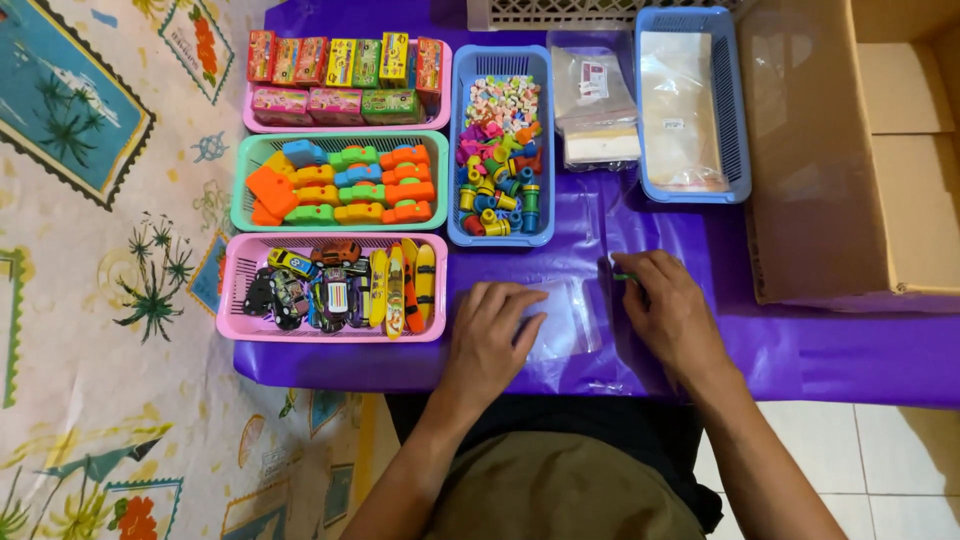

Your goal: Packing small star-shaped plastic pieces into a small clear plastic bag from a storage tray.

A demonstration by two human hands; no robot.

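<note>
Clear bag [570, 318] flat under left hand [492, 340] fingers [528, 322].

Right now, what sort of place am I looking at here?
Probably a home packing spot for small toys: baskets of toy cars and colourful erasers on a purple-covered table, clear bags in a blue basket, and a cardboard box alongside.

This looks like a home packing spot for small toys, set up on a low table under a purple cover [800, 350] beside a tiled floor [890, 450]. From ten to twelve o'clock stand plastic baskets [340, 150] sorted with toy cars, bright trinkets and small boxes. An open cardboard box [820, 150] sits at two o'clock, and a patterned mat [110, 300] lies at nine.
</note>
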